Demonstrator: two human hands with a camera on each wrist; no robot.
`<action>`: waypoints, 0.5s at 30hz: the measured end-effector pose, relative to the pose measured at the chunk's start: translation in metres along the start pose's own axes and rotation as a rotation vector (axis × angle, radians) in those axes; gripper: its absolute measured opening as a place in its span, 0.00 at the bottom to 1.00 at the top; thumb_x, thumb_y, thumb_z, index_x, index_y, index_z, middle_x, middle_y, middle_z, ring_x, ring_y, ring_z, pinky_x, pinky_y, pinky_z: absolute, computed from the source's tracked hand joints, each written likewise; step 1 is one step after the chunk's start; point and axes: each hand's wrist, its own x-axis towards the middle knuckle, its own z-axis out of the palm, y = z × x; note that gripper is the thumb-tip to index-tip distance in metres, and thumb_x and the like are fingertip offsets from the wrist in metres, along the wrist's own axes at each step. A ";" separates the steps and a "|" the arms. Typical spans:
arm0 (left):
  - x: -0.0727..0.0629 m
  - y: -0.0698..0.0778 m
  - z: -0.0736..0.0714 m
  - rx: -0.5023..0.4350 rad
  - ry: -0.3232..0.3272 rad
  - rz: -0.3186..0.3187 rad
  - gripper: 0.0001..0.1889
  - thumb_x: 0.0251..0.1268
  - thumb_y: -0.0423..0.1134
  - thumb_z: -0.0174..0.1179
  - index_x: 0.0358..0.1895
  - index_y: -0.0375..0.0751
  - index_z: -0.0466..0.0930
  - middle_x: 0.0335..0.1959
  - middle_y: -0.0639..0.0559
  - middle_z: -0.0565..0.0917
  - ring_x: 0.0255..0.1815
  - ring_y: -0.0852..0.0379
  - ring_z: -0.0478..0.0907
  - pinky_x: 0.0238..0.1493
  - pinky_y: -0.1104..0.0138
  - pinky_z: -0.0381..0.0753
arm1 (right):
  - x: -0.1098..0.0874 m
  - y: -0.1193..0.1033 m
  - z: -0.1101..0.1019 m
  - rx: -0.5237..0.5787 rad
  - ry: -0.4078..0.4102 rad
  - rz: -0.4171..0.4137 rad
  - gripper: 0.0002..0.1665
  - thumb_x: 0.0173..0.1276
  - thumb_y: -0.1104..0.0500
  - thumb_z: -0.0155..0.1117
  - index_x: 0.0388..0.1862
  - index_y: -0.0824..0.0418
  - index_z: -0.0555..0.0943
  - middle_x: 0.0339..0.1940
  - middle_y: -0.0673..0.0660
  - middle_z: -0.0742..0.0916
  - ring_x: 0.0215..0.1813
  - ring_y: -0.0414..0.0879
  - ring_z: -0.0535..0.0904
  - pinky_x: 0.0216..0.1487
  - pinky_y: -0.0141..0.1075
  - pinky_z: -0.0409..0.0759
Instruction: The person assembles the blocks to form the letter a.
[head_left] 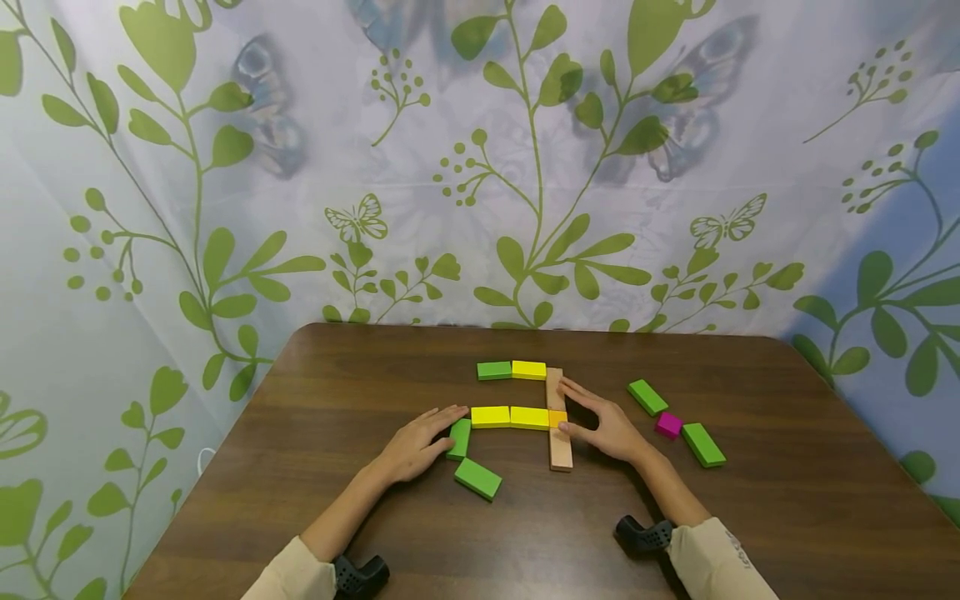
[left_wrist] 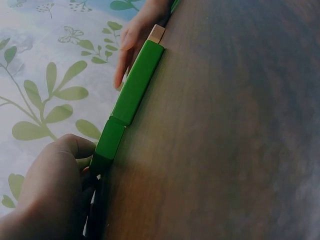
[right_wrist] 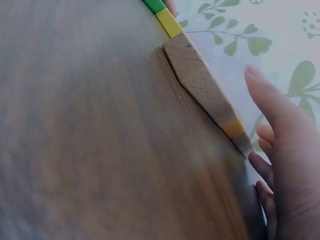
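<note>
In the head view my left hand point(head_left: 417, 443) holds a green block point(head_left: 459, 439) at its left side, its fingers by the far end and the thumb along the near part. The left wrist view shows that hand point(left_wrist: 52, 182) at the end of the green block point(left_wrist: 110, 142). My right hand point(head_left: 609, 427) lies beside a column of bare wooden blocks point(head_left: 560, 450), fingers extended and spread from the thumb. Its thumb tip is right at an orange block point(head_left: 557, 419) in that column. Two yellow blocks point(head_left: 510, 418) run end to end between the green block and the orange one.
A green block point(head_left: 493, 371) and a yellow block point(head_left: 529, 371) form a row farther back. Another green block point(head_left: 477, 478) lies askew in front. To the right lie two green blocks point(head_left: 703, 444) with a magenta block point(head_left: 669, 425) between them. A patterned cloth point(head_left: 420, 208) hangs behind the table.
</note>
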 end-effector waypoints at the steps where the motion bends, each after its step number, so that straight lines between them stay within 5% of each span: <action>1: 0.000 0.000 0.000 -0.005 0.001 -0.004 0.26 0.70 0.42 0.46 0.69 0.41 0.60 0.67 0.47 0.64 0.68 0.51 0.58 0.68 0.55 0.54 | 0.000 0.000 0.001 -0.006 0.021 -0.006 0.39 0.61 0.46 0.64 0.69 0.55 0.66 0.71 0.52 0.65 0.68 0.55 0.60 0.61 0.60 0.61; 15: 0.000 -0.001 -0.003 -0.020 -0.009 0.003 0.26 0.70 0.41 0.47 0.69 0.42 0.60 0.68 0.48 0.64 0.69 0.54 0.57 0.69 0.58 0.52 | -0.002 -0.001 -0.006 -0.220 0.313 -0.066 0.19 0.59 0.56 0.68 0.50 0.58 0.82 0.46 0.56 0.85 0.49 0.54 0.79 0.46 0.52 0.77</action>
